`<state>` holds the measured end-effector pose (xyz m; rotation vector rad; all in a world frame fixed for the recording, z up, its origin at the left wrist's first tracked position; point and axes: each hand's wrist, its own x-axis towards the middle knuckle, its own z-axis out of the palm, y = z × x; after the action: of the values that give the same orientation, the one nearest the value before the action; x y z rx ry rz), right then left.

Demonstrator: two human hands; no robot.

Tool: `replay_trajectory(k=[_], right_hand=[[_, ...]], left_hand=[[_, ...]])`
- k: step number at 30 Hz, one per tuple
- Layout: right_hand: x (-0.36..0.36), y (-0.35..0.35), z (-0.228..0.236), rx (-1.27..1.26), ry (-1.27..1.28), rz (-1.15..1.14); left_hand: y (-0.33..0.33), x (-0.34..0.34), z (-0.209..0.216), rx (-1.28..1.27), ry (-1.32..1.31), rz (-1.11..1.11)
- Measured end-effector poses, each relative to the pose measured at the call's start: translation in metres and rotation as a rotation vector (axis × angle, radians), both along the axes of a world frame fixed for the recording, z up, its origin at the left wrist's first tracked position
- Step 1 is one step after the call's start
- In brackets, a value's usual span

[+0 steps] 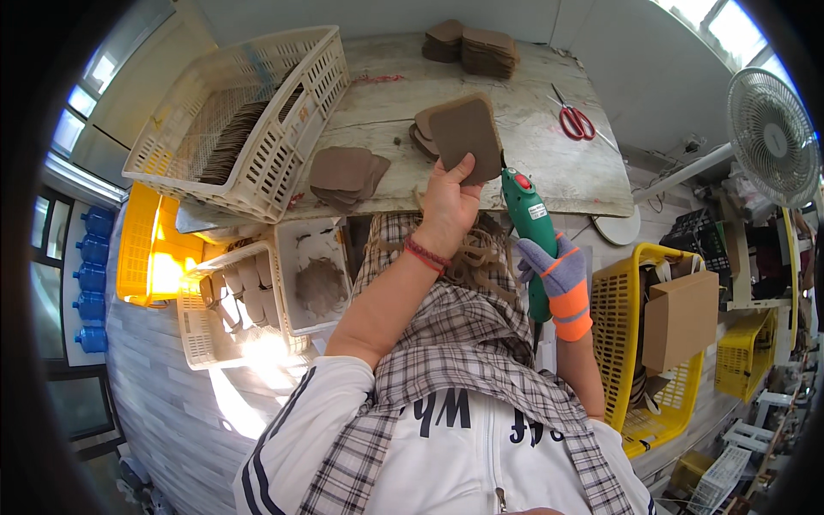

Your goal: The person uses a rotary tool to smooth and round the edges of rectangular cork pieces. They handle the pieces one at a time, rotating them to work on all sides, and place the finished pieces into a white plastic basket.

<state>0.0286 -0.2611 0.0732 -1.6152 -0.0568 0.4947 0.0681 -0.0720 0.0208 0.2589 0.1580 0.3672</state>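
My bare left hand grips a brown rounded-corner pad by its lower edge, thumb on top, above the table's near edge. In a grey and orange glove, my right hand is wrapped round a green electric hand tool with a red button. The tool's thin tip points up beside the pad's right edge; whether it touches cannot be told. Behind the held pad lie more brown pieces, partly hidden. A loose pile of brown pads sits to the left. Brown strip offcuts hang over my lap.
On the worn table are red-handled scissors, stacked pads and a white crate of pads. A white bin and another crate stand lower left. At right are a yellow basket and a fan.
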Motion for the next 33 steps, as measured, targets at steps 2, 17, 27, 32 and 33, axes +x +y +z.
replay_trajectory(k=[2,17,27,32,33], right_hand=[[0.0,-0.001,0.001,0.006,0.0,-0.015],[0.008,-0.029,0.014,-0.07,-0.044,0.057],[-0.002,-0.047,0.005,-0.223,-0.09,0.194],[-0.007,-0.037,0.005,-0.194,-0.019,0.211],[-0.008,-0.035,0.006,-0.196,-0.014,0.205]], left_hand=[[-0.004,-0.005,-0.001,0.036,-0.012,-0.027],[0.014,-0.041,-0.02,0.453,0.07,-0.25],[0.071,-0.054,0.001,0.87,0.169,-0.473],[0.069,-0.062,-0.012,0.948,0.211,-0.516],[0.067,-0.064,-0.014,0.953,0.235,-0.53]])
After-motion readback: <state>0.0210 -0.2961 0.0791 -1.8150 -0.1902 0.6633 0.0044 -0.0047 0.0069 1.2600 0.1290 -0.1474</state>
